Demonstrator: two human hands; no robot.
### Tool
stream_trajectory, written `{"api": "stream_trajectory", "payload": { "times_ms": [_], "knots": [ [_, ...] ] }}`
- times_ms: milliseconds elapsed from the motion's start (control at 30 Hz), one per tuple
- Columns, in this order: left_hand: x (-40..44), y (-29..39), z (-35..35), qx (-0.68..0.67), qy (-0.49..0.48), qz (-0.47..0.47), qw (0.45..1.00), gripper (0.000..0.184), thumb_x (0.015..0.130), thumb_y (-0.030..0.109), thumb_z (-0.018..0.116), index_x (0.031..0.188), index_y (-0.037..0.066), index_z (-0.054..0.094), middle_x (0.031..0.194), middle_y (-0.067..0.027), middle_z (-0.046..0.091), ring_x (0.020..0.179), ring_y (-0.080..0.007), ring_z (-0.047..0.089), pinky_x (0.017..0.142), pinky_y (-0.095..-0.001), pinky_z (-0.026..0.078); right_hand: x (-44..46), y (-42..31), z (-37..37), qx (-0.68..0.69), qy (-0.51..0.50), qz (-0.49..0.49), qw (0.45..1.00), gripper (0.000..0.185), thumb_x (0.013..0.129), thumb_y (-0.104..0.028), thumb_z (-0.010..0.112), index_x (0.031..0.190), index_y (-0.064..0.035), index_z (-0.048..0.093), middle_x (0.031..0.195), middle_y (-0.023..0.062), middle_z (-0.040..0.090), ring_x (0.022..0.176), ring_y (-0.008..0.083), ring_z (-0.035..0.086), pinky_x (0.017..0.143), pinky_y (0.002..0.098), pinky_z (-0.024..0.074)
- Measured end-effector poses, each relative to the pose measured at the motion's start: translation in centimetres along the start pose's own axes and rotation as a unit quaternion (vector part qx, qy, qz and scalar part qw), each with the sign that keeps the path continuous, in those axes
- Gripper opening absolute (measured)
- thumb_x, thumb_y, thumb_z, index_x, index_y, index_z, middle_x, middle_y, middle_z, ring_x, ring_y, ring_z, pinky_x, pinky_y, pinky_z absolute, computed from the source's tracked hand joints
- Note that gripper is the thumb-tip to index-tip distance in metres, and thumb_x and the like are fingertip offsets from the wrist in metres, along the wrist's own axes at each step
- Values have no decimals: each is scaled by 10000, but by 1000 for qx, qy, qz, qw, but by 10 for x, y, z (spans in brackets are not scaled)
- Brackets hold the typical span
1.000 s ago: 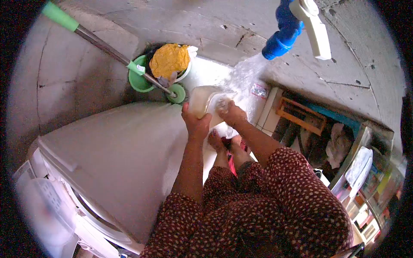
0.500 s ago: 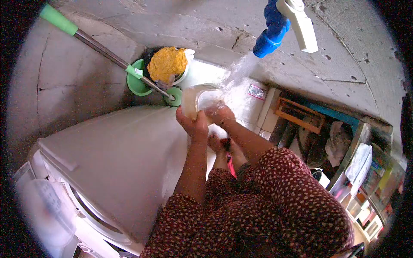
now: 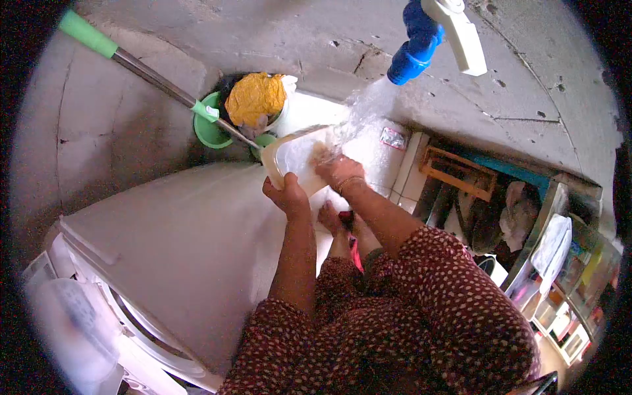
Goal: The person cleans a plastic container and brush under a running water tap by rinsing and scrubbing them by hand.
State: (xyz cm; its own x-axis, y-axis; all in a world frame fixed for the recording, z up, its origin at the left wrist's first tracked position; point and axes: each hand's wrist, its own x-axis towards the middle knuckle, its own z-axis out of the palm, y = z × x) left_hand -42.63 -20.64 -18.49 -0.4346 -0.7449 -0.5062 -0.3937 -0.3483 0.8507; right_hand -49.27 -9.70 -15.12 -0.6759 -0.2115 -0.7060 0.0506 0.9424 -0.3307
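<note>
A pale, translucent plastic container (image 3: 295,153) is tilted below the faucet, its open side turned toward the falling water. My left hand (image 3: 288,195) is closed on its lower left edge, thumb on the near side. At the container's right side, my right hand (image 3: 341,173) is in the spray, partly over the opening. Water and motion blur its fingers, so their pose is unclear. From the blue spout (image 3: 413,62) with a white lever handle (image 3: 466,46), water pours down onto the container and right hand.
A green-handled mop (image 3: 158,80) leans across green buckets (image 3: 209,125) topped by an orange-yellow cloth (image 3: 255,99). On the left stands a large white appliance (image 3: 171,243). A wooden rack (image 3: 457,174) and a shelf with a hanging cloth (image 3: 552,253) line the right.
The container has turned and tilted, so more of its inside shows. My right hand has shifted slightly right along it, and my left hand has moved a little left. Water keeps running.
</note>
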Motion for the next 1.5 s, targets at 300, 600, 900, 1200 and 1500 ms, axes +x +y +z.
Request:
{"api": "stream_trajectory", "payload": {
  "times_ms": [300,600,900,1200,1500],
  "knots": [
    [5,-9,12,-23,120,38,992,227,607,76,531,807,-28,499,715,-69,481,599,-198,470,549,-314,388,14,-2,19,40,-7,9,999,461,813,-449,414,1066,-77,515,960,165,593,903,288,581,770,386,465],
    [-4,18,13,-57,104,-82,990,516,622,115,535,1067,-72,354,1003,-202,462,841,-289,512,724,-399,448,-16,-22,-22,39,9,-17,999,486,780,-443,497,1019,-21,514,970,187,588,858,294,598,762,374,469],
    [3,14,12,-108,57,-75,990,406,627,107,496,979,-90,451,909,-168,514,765,-285,526,690,-395,458,-21,-17,-24,67,-13,-3,998,423,823,-427,438,1079,-96,500,952,145,575,931,259,565,741,384,471],
    [7,9,8,-85,66,-83,991,294,625,108,503,855,-73,481,828,-146,519,741,-275,521,683,-400,447,3,-8,11,54,23,-16,998,775,716,-598,505,1214,-20,364,943,179,603,874,294,594,750,355,472],
    [-11,28,14,-116,88,-33,989,302,616,125,513,843,-72,489,790,-116,520,690,-266,530,656,-381,457,21,17,32,-2,29,-36,999,482,807,-454,452,1165,-130,437,1109,156,488,886,269,581,719,375,493]
  ]
}}
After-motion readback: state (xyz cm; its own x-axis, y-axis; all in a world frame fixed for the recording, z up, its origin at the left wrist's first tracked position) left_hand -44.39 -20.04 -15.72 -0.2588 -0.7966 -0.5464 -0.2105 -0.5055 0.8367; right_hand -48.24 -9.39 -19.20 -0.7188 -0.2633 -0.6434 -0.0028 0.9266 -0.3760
